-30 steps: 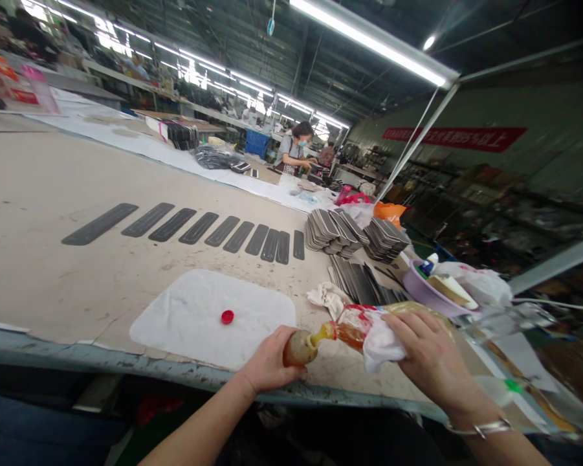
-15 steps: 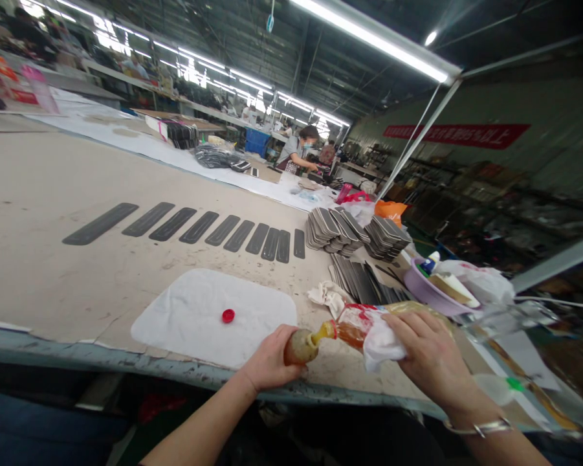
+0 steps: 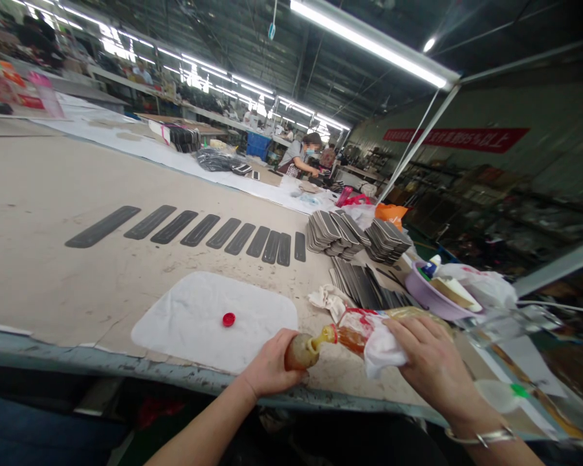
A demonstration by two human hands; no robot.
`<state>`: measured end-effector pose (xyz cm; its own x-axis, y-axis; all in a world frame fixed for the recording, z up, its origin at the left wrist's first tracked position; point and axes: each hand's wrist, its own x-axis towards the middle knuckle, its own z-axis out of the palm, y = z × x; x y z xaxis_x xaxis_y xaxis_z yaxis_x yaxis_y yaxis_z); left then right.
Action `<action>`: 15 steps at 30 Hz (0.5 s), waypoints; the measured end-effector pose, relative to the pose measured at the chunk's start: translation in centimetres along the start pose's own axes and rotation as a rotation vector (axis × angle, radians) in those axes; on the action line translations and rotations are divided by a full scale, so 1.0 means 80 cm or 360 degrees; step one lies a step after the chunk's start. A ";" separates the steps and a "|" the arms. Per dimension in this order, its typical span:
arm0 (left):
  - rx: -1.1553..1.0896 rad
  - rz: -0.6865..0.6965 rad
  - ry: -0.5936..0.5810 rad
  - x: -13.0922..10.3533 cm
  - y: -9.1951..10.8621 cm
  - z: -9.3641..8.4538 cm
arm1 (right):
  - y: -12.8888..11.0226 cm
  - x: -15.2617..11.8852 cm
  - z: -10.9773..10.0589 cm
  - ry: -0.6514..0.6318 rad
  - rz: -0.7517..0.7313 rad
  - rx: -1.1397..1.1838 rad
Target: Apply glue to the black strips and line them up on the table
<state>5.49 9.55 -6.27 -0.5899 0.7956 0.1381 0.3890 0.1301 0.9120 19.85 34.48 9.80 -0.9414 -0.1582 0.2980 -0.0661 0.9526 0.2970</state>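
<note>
Watching the near side of the table (image 3: 53, 291), where a large bottle (image 3: 353, 338) tips toward a small bottle (image 3: 301, 353).
Almost nothing has shifted in a second, so I judge the pour steady. The right hand (image 3: 431, 355) clamps the large bottle through white cloth (image 3: 382, 353), long axis left-right, mouth left; the left hand (image 3: 270, 364) clamps the small bottle, mouth rightward. A red cap (image 3: 228, 320) lies farther left.

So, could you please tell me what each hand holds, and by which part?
The left hand holds an amber container around its side; the right hand holds a bottle by its body, with white cloth bunched there.
</note>
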 end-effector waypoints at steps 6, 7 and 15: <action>-0.0014 0.0002 -0.0005 0.000 -0.001 0.000 | -0.004 -0.002 -0.001 -0.0014 0.0003 0.0030; -0.0014 -0.0003 -0.0010 0.000 -0.001 0.001 | -0.004 -0.002 -0.001 -0.0012 0.0000 0.0035; -0.0032 -0.0003 -0.0001 0.000 -0.001 0.002 | -0.008 -0.001 0.002 -0.0017 0.0065 0.0089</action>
<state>5.54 9.63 -6.43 -0.5903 0.7956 0.1361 0.3734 0.1197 0.9199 19.91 33.92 9.42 -0.9472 -0.1165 0.2989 -0.0457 0.9712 0.2336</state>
